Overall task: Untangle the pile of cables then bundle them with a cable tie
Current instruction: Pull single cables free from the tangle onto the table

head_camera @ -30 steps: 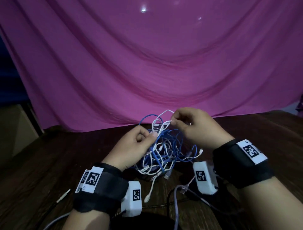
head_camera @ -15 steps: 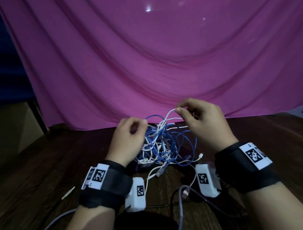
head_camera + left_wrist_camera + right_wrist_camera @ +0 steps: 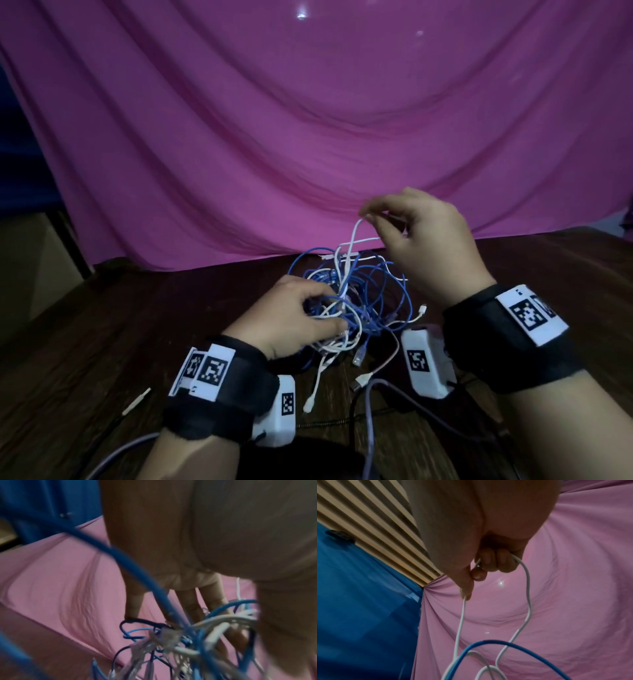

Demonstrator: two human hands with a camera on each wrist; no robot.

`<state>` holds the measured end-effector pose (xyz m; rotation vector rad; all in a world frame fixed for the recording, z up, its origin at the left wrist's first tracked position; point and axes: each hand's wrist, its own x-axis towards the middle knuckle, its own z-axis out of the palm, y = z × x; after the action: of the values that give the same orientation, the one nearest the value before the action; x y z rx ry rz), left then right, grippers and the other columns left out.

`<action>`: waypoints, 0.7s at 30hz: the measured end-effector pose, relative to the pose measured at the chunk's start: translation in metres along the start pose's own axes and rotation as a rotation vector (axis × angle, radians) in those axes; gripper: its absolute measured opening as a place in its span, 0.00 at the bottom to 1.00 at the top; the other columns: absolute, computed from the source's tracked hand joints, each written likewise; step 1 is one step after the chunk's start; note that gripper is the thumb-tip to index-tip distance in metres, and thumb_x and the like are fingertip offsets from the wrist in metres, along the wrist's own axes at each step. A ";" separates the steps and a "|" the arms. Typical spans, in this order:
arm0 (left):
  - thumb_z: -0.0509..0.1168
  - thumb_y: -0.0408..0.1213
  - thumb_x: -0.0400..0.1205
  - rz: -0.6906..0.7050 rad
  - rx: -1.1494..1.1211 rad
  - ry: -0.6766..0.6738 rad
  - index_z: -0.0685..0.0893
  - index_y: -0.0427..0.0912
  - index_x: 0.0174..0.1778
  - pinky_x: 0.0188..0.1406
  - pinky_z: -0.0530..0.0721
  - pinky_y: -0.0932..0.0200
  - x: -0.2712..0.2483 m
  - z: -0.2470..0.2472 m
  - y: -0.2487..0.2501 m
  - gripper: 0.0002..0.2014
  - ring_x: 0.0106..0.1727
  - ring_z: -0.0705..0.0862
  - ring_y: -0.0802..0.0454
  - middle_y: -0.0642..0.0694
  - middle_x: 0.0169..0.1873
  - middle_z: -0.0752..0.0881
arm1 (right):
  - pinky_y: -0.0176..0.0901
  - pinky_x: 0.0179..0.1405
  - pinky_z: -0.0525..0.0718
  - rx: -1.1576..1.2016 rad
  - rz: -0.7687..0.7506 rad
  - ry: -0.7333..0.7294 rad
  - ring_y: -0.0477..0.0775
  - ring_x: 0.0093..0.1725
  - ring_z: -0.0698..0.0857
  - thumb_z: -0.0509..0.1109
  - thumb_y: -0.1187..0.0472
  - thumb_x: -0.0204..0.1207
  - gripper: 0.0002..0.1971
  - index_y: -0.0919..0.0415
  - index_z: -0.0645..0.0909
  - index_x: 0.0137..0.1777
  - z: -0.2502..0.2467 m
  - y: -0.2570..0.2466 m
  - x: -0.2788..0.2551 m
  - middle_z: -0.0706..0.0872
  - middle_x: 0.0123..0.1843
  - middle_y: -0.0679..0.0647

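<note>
My right hand has lifted higher, pinching a white cable loop; my left hand has dropped, fingers curled into the tangle on the table. I'd pull slowly, pinning the blue loops.

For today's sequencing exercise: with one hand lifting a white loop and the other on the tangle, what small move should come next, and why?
Probably keep drawing the thin white cable upward with the right hand, since its loop is pinched above the tangled pile of blue and white cables while the left hand grips the pile on the dark wooden table.
</note>
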<state>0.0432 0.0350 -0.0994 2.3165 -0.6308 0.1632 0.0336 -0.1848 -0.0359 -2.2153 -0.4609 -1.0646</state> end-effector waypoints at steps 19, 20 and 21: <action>0.75 0.33 0.79 -0.036 -0.424 -0.058 0.87 0.53 0.46 0.43 0.81 0.59 0.000 0.003 -0.002 0.09 0.37 0.85 0.53 0.47 0.40 0.92 | 0.56 0.61 0.80 -0.191 0.118 -0.508 0.61 0.58 0.81 0.69 0.54 0.83 0.08 0.43 0.89 0.55 0.017 0.005 -0.006 0.80 0.45 0.49; 0.75 0.32 0.80 -0.045 -0.457 -0.020 0.88 0.55 0.46 0.45 0.80 0.54 0.001 0.003 -0.003 0.11 0.38 0.85 0.49 0.45 0.39 0.92 | 0.55 0.62 0.80 -0.188 0.130 -0.506 0.61 0.59 0.81 0.69 0.54 0.83 0.09 0.43 0.89 0.56 0.017 0.006 -0.005 0.79 0.46 0.49; 0.74 0.32 0.82 -0.051 -0.474 0.018 0.88 0.56 0.46 0.45 0.79 0.52 0.003 0.003 -0.004 0.11 0.39 0.85 0.47 0.44 0.38 0.92 | 0.53 0.62 0.77 -0.204 0.136 -0.491 0.60 0.60 0.80 0.68 0.54 0.83 0.10 0.41 0.88 0.58 0.017 0.006 -0.005 0.78 0.47 0.48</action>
<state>0.0473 0.0347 -0.1035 1.8689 -0.5334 0.0074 0.0432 -0.1780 -0.0505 -2.6526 -0.4116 -0.5071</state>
